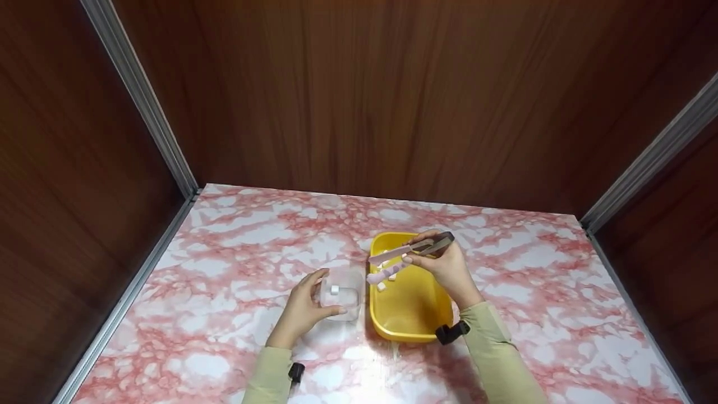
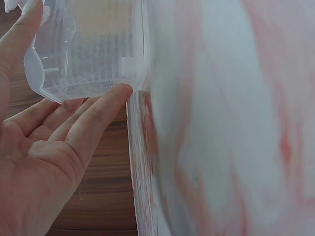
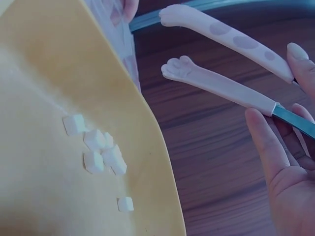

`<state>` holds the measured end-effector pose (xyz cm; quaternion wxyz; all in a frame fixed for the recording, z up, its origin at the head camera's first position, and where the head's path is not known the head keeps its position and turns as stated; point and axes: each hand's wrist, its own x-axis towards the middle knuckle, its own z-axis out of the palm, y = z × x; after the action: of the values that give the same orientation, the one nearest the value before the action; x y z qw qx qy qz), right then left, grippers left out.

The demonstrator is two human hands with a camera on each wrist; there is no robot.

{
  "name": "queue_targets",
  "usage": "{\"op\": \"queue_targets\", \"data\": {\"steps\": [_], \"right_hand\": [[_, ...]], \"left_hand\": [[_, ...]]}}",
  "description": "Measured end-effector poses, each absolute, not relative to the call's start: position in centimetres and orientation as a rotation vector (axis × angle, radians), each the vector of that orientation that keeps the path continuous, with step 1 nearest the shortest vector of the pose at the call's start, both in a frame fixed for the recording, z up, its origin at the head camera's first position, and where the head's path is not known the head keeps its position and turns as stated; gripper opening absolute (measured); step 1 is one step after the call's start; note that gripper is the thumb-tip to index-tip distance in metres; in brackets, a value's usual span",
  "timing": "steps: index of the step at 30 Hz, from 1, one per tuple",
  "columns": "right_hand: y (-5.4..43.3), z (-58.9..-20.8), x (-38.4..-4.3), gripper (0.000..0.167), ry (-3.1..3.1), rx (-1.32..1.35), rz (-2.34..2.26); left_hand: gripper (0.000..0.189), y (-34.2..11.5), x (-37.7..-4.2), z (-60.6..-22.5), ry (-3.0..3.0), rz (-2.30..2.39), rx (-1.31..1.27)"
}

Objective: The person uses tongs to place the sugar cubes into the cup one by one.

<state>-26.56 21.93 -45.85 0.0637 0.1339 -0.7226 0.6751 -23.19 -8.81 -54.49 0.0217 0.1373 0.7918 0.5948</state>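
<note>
My left hand [image 1: 302, 312] holds a clear plastic container [image 1: 349, 314] on the marbled table, thumb on the near side and fingers round the far side. One white cube [image 1: 335, 289] lies inside it. In my right hand [image 1: 449, 272] is a pair of tongs [image 3: 221, 88] with pink, paw-shaped tips, spread apart with nothing between them. The tongs point left over a yellow basin [image 1: 412, 320], their tips near its left rim. Several small white cubes [image 3: 93, 161] sit together on the basin's floor, partly hidden by the tongs in the head view.
The container stands just left of the basin on a red-and-white marbled tabletop [image 1: 224, 269]. Brown wood-grain panels [image 1: 359, 101] rise behind and at both sides, with metal rails [image 1: 146, 101] at the corners. Each wrist wears a black strap device [image 1: 452, 332].
</note>
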Motion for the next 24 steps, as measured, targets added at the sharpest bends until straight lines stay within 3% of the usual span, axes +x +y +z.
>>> {"op": "queue_targets", "data": {"steps": [12,24], "right_hand": [[22.9,-45.4,-27.3,0.047,-2.165,0.202,2.031],[22.9,-44.1,-26.8,0.042,-2.161,0.153,1.976]], "left_hand": [[0.091,-9.0,-23.1,-54.6,2.466,1.803,0.417],[0.093,-9.1,-23.3,-54.7,2.468,1.797,0.432]]}}
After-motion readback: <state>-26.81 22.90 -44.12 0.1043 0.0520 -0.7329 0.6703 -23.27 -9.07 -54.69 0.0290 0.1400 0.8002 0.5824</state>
